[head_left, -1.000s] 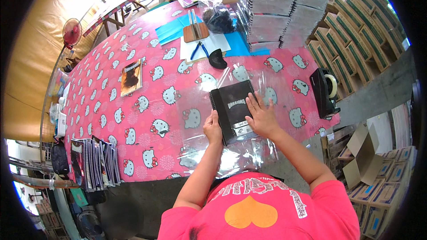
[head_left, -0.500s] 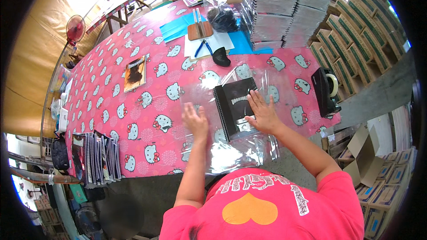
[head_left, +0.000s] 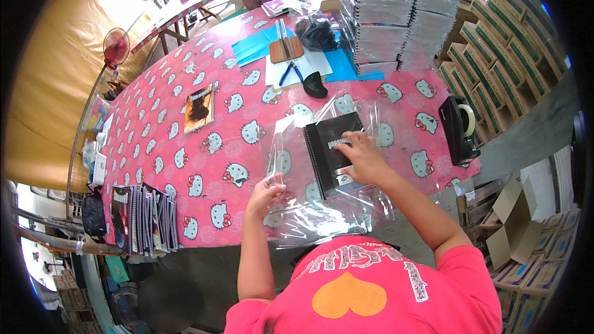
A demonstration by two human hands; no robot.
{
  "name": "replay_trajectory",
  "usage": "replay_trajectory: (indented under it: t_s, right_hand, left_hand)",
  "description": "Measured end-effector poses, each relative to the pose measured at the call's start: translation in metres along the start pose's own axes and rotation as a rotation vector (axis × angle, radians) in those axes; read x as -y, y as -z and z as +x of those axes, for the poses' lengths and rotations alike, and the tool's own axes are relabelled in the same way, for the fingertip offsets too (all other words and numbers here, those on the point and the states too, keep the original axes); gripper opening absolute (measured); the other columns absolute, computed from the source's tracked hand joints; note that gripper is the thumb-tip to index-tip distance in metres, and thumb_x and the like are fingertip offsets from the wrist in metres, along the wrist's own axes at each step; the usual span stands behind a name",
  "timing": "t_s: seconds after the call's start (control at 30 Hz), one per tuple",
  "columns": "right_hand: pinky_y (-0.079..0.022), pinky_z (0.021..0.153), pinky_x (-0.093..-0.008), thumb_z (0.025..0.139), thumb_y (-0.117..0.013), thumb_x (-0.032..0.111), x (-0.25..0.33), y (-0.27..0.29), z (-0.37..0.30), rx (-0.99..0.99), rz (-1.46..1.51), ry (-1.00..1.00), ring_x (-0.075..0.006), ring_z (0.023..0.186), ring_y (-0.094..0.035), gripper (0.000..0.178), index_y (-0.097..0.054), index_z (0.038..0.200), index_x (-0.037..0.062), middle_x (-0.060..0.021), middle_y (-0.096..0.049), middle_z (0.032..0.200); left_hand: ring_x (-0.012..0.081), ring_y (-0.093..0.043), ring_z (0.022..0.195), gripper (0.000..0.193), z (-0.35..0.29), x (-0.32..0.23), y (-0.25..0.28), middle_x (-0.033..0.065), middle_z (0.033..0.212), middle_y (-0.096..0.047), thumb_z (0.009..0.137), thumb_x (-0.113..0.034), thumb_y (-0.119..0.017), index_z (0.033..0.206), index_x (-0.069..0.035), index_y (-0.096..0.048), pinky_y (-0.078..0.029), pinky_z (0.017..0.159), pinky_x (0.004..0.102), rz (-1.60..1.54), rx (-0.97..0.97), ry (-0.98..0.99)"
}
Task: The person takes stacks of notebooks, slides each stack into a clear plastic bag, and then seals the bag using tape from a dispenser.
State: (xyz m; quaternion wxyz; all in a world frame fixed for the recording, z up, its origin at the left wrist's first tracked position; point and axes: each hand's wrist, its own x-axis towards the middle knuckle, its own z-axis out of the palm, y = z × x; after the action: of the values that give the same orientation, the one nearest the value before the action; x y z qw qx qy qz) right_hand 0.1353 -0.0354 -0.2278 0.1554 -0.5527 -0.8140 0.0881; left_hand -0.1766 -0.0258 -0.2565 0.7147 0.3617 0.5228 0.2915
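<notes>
A black spiral-bound notebook [head_left: 330, 158] lies slightly tilted on clear plastic sheets [head_left: 291, 201] near the table's front edge. My right hand [head_left: 362, 159] rests on its cover, fingers bent and spread, the thumb near a pale patch low on the cover. To the left of the notebook, my left hand [head_left: 266, 195] pinches the edge of the clear plastic, fingers closed. The plastic reaches past the notebook on every side and shines with glare at the front.
A tape dispenser [head_left: 458, 130] stands at the right edge. Tall stacks of spiral notebooks [head_left: 383, 21] rise at the back. Blue pliers [head_left: 291, 74] and a black curved piece [head_left: 315, 85] lie ahead. Left are an orange-covered notebook [head_left: 199, 108] and a notebook row [head_left: 143, 219].
My left hand has gone from lying flat on the plastic to pinching its edge, nearer me. My right hand's fingers have bent on the cover. The whole view has shifted slightly.
</notes>
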Motion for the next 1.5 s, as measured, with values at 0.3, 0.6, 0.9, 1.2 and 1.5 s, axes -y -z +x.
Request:
replay_trajectory:
  t_s: [0.3,0.6,0.9,1.2,1.5]
  right_hand:
    - [-0.046,0.076,-0.0378,0.068,-0.068,0.045,-0.005,-0.017,0.055,0.058,0.460,-0.304,-0.0319,0.084,-0.054,0.044,-0.069,0.069,0.0013,-0.0151,-0.063,0.068]
    - [-0.045,0.080,-0.0407,0.065,-0.068,0.028,-0.014,-0.029,0.050,0.036,0.390,-0.312,-0.0350,0.084,-0.054,0.024,-0.070,0.070,0.0049,-0.0142,-0.065,0.069]
    - [-0.048,0.063,-0.0331,0.070,-0.068,0.026,-0.012,-0.010,0.048,0.063,0.576,-0.252,-0.0222,0.059,-0.062,0.022,-0.069,0.068,0.0042,-0.0128,-0.064,0.062]
    - [-0.046,0.061,-0.0308,0.076,-0.066,0.023,-0.023,-0.005,0.044,0.191,0.703,-0.267,-0.0173,0.060,-0.061,0.018,-0.070,0.070,0.0061,-0.0093,-0.065,0.064]
    - [-0.032,0.099,-0.0352,0.070,-0.070,0.014,-0.054,0.009,0.050,0.603,0.476,0.283,-0.0288,0.127,-0.033,0.044,-0.060,0.112,0.0048,-0.0083,-0.048,0.131]
  left_hand:
    - [0.0146,-0.053,0.074,0.064,0.038,0.001,-0.148,0.0081,0.096,-0.050,0.072,-0.008,-0.068,0.128,0.001,-0.038,-0.046,0.066,0.0289,0.650,0.110,-0.528]
    - [0.0152,-0.061,0.070,0.034,-0.053,-0.009,-0.133,0.0088,0.082,-0.065,0.082,-0.022,-0.063,0.109,-0.002,-0.058,-0.048,0.063,0.0285,0.791,0.614,-0.164]
    - [0.0134,-0.049,0.038,0.035,0.124,-0.063,-0.056,0.0058,0.053,-0.055,0.085,-0.035,-0.053,0.080,-0.002,-0.060,-0.037,0.037,0.0260,0.393,-0.214,-0.142]
    - [0.0325,-0.046,0.118,0.041,0.100,-0.083,-0.091,0.0213,0.126,-0.046,0.082,-0.012,-0.056,0.122,-0.003,-0.050,-0.039,0.094,0.0392,0.729,-0.430,-1.146]
    - [0.0337,-0.022,0.133,0.054,0.046,0.004,-0.087,0.0152,0.141,-0.031,0.084,-0.021,-0.053,0.133,-0.005,-0.038,-0.017,0.106,0.0485,1.195,-0.179,-0.877]
